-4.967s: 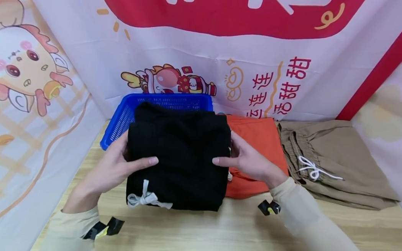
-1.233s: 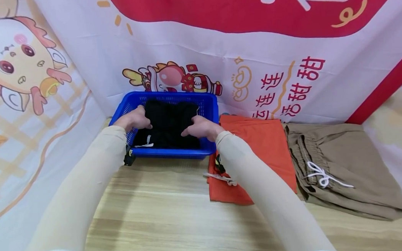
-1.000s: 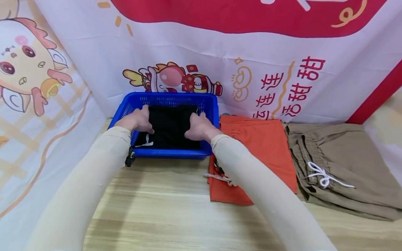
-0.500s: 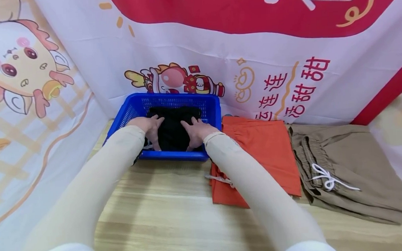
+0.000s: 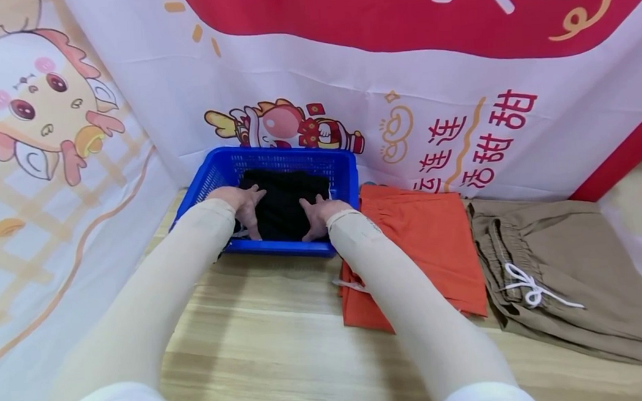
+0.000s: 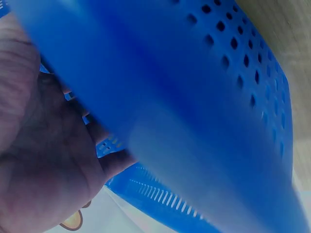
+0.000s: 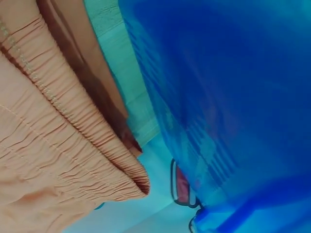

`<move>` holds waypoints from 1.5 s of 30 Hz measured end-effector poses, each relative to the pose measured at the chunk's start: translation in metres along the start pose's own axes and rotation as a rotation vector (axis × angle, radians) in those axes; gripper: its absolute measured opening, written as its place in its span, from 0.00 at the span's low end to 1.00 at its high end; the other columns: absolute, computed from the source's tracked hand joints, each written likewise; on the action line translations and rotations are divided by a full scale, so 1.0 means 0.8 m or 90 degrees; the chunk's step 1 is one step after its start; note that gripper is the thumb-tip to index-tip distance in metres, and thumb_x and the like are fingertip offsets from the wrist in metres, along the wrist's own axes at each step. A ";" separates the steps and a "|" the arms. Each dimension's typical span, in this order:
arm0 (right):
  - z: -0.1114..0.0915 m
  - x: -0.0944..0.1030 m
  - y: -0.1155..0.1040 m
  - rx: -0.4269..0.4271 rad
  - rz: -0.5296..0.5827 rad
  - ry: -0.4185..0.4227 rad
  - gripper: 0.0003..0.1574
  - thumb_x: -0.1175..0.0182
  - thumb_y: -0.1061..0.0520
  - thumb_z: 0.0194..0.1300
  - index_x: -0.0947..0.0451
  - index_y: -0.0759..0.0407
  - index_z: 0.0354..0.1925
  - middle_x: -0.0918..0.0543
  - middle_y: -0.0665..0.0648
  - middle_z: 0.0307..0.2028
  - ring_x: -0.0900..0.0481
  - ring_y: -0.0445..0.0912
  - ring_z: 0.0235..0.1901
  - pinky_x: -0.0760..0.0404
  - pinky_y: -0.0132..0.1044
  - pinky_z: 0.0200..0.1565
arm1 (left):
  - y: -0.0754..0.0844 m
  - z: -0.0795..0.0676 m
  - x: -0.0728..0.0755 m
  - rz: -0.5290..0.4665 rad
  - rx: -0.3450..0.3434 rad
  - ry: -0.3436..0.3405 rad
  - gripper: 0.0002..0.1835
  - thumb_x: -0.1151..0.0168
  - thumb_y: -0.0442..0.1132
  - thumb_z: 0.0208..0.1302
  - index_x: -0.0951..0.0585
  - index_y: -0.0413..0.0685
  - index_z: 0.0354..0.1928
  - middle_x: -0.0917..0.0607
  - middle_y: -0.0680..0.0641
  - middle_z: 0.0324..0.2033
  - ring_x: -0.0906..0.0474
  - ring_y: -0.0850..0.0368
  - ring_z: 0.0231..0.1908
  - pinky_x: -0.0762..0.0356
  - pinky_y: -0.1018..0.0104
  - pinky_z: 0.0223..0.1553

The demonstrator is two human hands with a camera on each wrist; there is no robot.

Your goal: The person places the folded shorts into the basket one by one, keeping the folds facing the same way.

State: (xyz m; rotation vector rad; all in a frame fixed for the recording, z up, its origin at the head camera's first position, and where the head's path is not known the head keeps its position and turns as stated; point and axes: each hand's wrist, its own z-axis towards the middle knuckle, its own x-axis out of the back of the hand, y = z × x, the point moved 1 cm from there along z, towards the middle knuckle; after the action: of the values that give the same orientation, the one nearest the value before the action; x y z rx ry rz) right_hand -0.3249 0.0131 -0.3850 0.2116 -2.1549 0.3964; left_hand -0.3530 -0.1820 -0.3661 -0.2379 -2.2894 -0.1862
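Observation:
A folded pair of black drawstring pants [image 5: 284, 209] lies inside the blue plastic basket [image 5: 280, 247]. At its left side rests my left hand [image 5: 247, 210], the thumb toward the front rim and the fingers spread on the cloth. My right hand [image 5: 320, 214] mirrors it on the right side, thumb and fingers spread. In the left wrist view the left hand [image 6: 53, 160] reaches past the blurred basket rim [image 6: 146, 111] with its fingers extended. The right wrist view is filled by the basket's outer wall [image 7: 204, 107]; the right hand is hidden there.
Right of the basket lie folded orange pants [image 5: 429, 249], partly under the right forearm. Farther right are folded brown pants [image 5: 584, 270] with a white drawstring bow. All stand on a wooden table [image 5: 275, 350]. A printed cloth backdrop [image 5: 301, 60] rises behind the basket.
The black pants, held by both hands before the basket five seconds ago, now lie in it. Over the last second both hands have shifted toward the basket's front and the cloth lies flatter.

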 end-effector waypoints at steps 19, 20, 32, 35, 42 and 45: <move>-0.030 0.013 0.000 0.089 -0.090 0.153 0.52 0.44 0.37 0.62 0.56 0.54 0.73 0.44 0.61 0.69 0.43 0.53 0.66 0.39 0.48 0.63 | 0.026 -0.026 0.015 -0.002 -0.073 0.167 0.47 0.38 0.53 0.59 0.50 0.40 0.72 0.48 0.33 0.68 0.51 0.35 0.67 0.48 0.43 0.64; -0.035 0.014 0.001 0.091 -0.086 0.163 0.52 0.44 0.37 0.62 0.55 0.54 0.73 0.44 0.61 0.69 0.42 0.53 0.66 0.38 0.48 0.63 | 0.028 -0.028 0.015 -0.012 -0.083 0.179 0.46 0.39 0.53 0.60 0.49 0.40 0.72 0.47 0.33 0.68 0.51 0.36 0.67 0.48 0.44 0.64; -0.109 0.010 0.023 0.161 -0.056 0.272 0.43 0.46 0.37 0.64 0.44 0.54 0.70 0.36 0.58 0.65 0.38 0.51 0.63 0.35 0.47 0.61 | 0.066 -0.078 -0.005 -0.004 -0.131 0.352 0.43 0.42 0.58 0.61 0.46 0.45 0.71 0.41 0.39 0.68 0.45 0.40 0.66 0.43 0.37 0.60; -0.131 0.003 0.030 0.183 -0.057 0.317 0.43 0.46 0.37 0.64 0.42 0.54 0.69 0.35 0.58 0.64 0.37 0.52 0.63 0.35 0.47 0.61 | 0.079 -0.093 -0.015 0.001 -0.143 0.410 0.42 0.43 0.58 0.61 0.44 0.46 0.71 0.39 0.40 0.67 0.44 0.41 0.65 0.43 0.37 0.59; -0.174 -0.006 0.051 0.194 -0.040 0.373 0.43 0.45 0.36 0.63 0.42 0.52 0.69 0.36 0.57 0.64 0.37 0.52 0.63 0.34 0.49 0.61 | 0.110 -0.124 -0.036 0.034 -0.177 0.515 0.40 0.42 0.58 0.61 0.40 0.46 0.69 0.35 0.41 0.64 0.40 0.41 0.63 0.40 0.41 0.59; -0.187 -0.012 0.065 0.182 -0.028 0.388 0.43 0.44 0.37 0.63 0.42 0.52 0.69 0.37 0.57 0.65 0.38 0.52 0.63 0.33 0.50 0.60 | 0.124 -0.134 -0.046 0.043 -0.198 0.558 0.38 0.42 0.58 0.61 0.37 0.47 0.68 0.31 0.41 0.61 0.36 0.42 0.60 0.36 0.43 0.57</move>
State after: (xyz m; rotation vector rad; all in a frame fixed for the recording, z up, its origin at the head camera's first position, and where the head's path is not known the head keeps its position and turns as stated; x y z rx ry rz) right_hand -0.2204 0.1149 -0.3231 0.2587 -1.4899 0.6509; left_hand -0.2293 -0.1123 -0.3169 -0.3143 -1.3744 -0.5020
